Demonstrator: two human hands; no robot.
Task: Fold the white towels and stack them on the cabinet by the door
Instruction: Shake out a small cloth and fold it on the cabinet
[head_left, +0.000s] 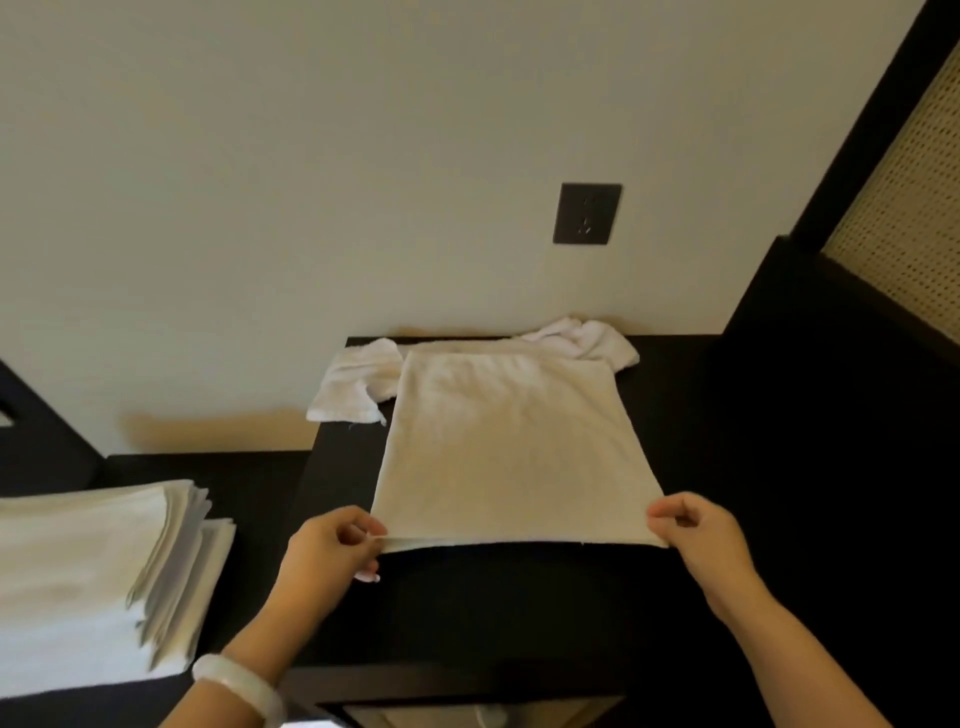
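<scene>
The left hand (332, 545) and right hand (696, 535) each pinch a near corner of the white towel (514, 447), which lies spread flat on the dark cabinet top (685, 415). Bare surface shows in front and to the right. Crumpled towels (353, 387) crowd its far corners. A stack of folded towels (78, 561) lies well left.

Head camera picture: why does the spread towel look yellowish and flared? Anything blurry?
Head view: warm, dim light tints the spread towel yellowish; the wide-angle lens widens its near edge and tilts the dark frame; everything is slightly soft; the black cabinet top shows almost no detail.
</scene>
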